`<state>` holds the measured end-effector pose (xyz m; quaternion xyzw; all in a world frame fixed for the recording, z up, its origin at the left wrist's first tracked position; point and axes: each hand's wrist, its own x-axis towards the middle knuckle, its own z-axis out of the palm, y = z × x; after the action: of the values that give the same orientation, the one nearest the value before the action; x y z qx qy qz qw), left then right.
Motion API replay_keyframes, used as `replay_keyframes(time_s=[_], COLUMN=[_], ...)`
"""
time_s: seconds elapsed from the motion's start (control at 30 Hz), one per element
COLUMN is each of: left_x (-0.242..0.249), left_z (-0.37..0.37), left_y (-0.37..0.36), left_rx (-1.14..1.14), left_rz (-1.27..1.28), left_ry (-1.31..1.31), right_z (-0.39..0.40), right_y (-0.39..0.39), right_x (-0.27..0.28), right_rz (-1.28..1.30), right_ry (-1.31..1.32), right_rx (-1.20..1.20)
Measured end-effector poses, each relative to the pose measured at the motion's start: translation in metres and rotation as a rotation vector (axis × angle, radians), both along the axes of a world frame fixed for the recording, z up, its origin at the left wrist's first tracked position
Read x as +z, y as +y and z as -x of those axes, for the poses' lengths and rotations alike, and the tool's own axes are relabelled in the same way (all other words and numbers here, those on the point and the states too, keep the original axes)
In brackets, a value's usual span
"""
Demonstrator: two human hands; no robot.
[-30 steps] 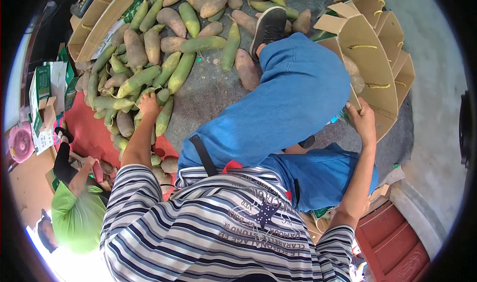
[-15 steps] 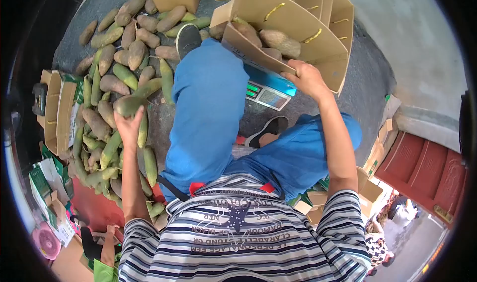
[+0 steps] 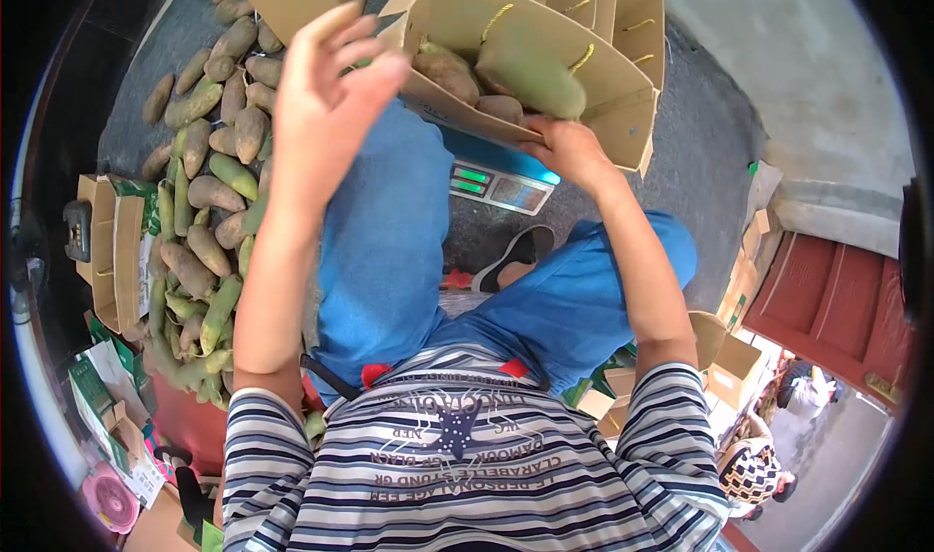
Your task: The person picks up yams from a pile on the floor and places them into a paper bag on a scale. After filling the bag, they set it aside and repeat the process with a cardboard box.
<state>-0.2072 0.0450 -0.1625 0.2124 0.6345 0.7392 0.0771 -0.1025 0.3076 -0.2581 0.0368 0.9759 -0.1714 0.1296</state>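
Note:
My left hand (image 3: 331,95) is raised in front of the carton, somewhat blurred, its fingers apart and nothing in them. A large green radish (image 3: 530,75), smeared by motion, is in the open cardboard carton (image 3: 618,114). Brownish, soil-covered radishes (image 3: 446,73) lie beside it. My right hand (image 3: 574,155) grips the carton's near edge, thumb and fingers around the cardboard. Under the carton is a blue digital scale (image 3: 501,187) with lit green digits, partly hidden by the carton and my knee.
A large heap of radishes (image 3: 209,192) covers the floor at left. More cartons with yellow rope handles (image 3: 632,27) stand behind the filled one. Another carton (image 3: 107,250) is at far left. Other people (image 3: 754,469) are at lower right, near a red door (image 3: 827,309).
My left hand has moved from the heap up toward the carton and let go of the green radish, which is now in the carton. My right hand still holds the carton edge.

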Motion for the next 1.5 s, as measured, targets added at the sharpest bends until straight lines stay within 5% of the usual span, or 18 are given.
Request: replay_keyframes(time_s=[0.17, 0.5, 0.73, 0.83, 1.17, 1.5], left_x=[-0.069, -0.328, -0.342, -0.357, -0.324, -0.343], left_z=[0.005, -0.085, -0.169, -0.191, -0.185, -0.173], left_y=[-0.079, -0.316, -0.368, -0.381, -0.327, -0.303], left_rx=[0.116, 0.292, 0.485, 0.326, 0.222, 0.282], left_rz=[0.32, 1.24, 1.584, 1.601, 1.857, 1.498], left_ry=[-0.142, -0.272, -0.787, -0.876, -0.826, -0.455], right_z=[0.003, 0.005, 0.01, 0.009, 0.009, 0.008], right_y=[0.001, 0.001, -0.018, -0.02, -0.023, -0.008], right_x=[0.004, 0.006, 0.016, 0.014, 0.012, 0.008], right_rz=[-0.001, -0.021, 0.007, 0.066, 0.036, -0.03], right_ry=[-0.002, -0.014, -0.033, -0.03, 0.005, -0.034], right_rx=[-0.011, 0.023, -0.084, -0.116, -0.115, -0.098])
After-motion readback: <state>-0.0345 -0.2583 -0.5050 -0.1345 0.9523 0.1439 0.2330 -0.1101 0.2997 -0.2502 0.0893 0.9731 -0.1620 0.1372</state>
